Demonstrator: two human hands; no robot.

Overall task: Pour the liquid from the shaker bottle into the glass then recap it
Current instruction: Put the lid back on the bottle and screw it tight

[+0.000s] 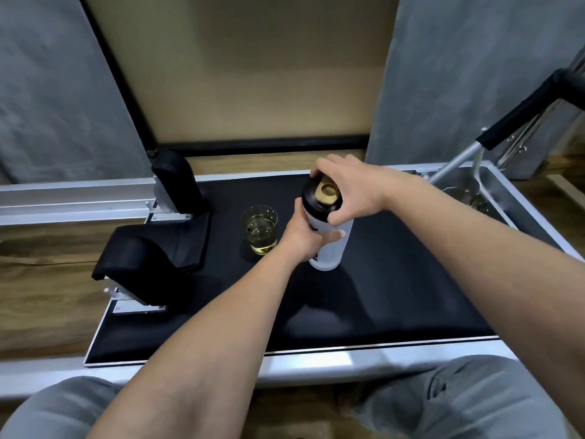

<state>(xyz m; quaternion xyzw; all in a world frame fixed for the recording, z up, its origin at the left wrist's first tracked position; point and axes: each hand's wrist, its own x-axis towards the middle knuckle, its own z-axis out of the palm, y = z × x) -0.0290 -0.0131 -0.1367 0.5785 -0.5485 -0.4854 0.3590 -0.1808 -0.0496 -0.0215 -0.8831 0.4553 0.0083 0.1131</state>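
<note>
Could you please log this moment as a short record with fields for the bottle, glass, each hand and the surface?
shaker bottle: upright on the mat, black lid on
glass: left of the bottle, part full of yellowish liquid
left hand: wrapped around the bottle body
right hand: fingers around the lid
surface: black mat
</note>
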